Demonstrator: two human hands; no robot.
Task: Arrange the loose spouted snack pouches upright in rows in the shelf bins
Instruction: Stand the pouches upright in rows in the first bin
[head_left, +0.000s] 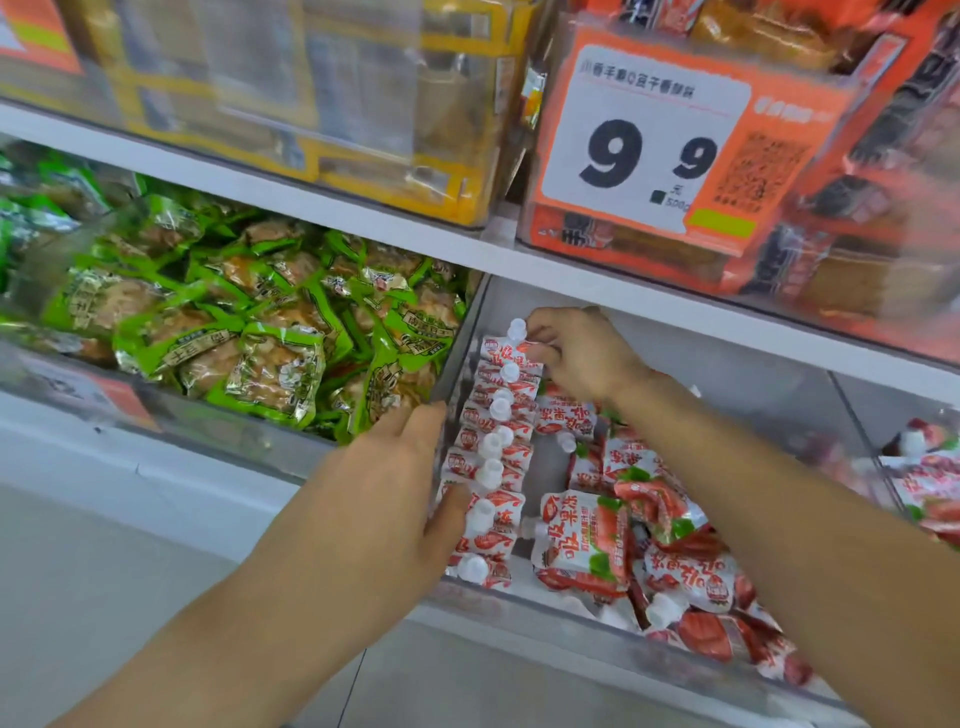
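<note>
Lining white shelf, clear bin, pouches

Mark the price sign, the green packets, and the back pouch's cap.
price sign (639, 140), head view, white panel by the digits
green packets (270, 364), head view, front packet's face
back pouch's cap (517, 328), head view, cap top

left hand: fingers straight, thumb extended | right hand: fingers curled, pinching

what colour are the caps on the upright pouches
White caps, on the red-and-white upright pouches; seen in the head view.
</note>
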